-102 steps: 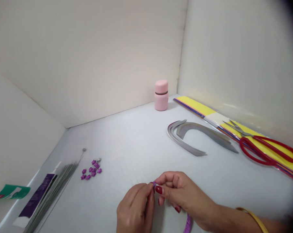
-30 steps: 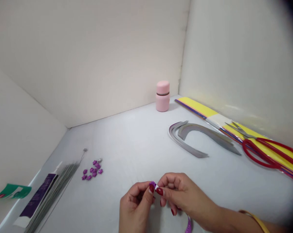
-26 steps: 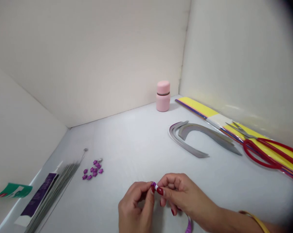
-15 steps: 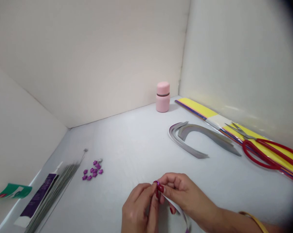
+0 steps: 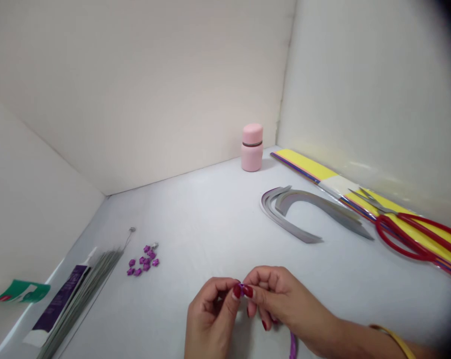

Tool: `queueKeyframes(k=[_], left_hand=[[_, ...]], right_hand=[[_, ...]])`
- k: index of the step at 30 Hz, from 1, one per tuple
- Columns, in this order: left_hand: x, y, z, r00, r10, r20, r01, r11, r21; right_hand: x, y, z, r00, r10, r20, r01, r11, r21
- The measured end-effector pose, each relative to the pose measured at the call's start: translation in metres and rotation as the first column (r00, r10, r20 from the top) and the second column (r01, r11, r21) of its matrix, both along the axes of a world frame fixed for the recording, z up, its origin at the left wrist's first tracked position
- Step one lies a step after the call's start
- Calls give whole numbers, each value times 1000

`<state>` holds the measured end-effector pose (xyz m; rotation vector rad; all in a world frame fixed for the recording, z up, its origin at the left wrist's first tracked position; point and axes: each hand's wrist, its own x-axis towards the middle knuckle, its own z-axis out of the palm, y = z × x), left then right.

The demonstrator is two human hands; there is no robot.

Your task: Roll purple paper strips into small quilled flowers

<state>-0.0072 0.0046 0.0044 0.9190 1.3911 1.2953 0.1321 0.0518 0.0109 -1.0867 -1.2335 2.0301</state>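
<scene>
A purple paper strip (image 5: 293,345) hangs below my right hand (image 5: 276,294), and a small folded purple end of it shows between my fingertips. My left hand (image 5: 214,311) pinches this fold from the left, with thumb and index finger pressed together. From the right, the thumb and fingers of my right hand grip the same fold. The middle of the strip is hidden behind my right hand. Left of my hands, several small purple paper stars (image 5: 146,260) lie on the table in a loose cluster, a silvery one among them.
At the left lie thin wires (image 5: 87,294) in a bundle and a purple-and-white tube (image 5: 61,299). Curved grey paper strips (image 5: 319,207) rest right of centre. Red-handled scissors (image 5: 401,234) lie on a yellow paper pack (image 5: 304,167). A pink jar (image 5: 252,148) stands at the back.
My left thumb has come up against the fold, facing my right thumb. The hanging strip has turned from its pale side to its purple side. The view has shifted slightly.
</scene>
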Motion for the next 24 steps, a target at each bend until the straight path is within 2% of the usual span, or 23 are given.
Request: queueKeyframes(k=[2, 6, 11, 14, 19, 21, 24], left_hand=[[-1, 1, 1, 998, -55, 42, 54, 999, 2], [-4, 3, 0, 995, -102, -12, 103, 993, 54], [-2, 2, -1, 999, -28, 37, 29, 999, -20], [-2, 2, 1, 1000, -26, -10, 26, 999, -34], [-1, 3, 4, 993, 109, -48, -113, 989, -96], [0, 2, 5, 991, 115, -70, -120, 990, -75], [3, -1, 3, 974, 123, -188, -114, 992, 58]], right_hand=[[1, 1, 0, 999, 16, -41, -17, 999, -32], [2, 2, 1, 994, 35, -100, -46, 992, -116], [2, 2, 2, 998, 30, -61, -35, 996, -87], [1, 2, 1, 999, 30, -25, -31, 998, -58], [0, 1, 2, 998, 51, 43, -49, 998, -50], [0, 0, 2, 997, 52, 61, -49, 998, -43], [1, -1, 3, 998, 34, 55, -32, 999, -37]])
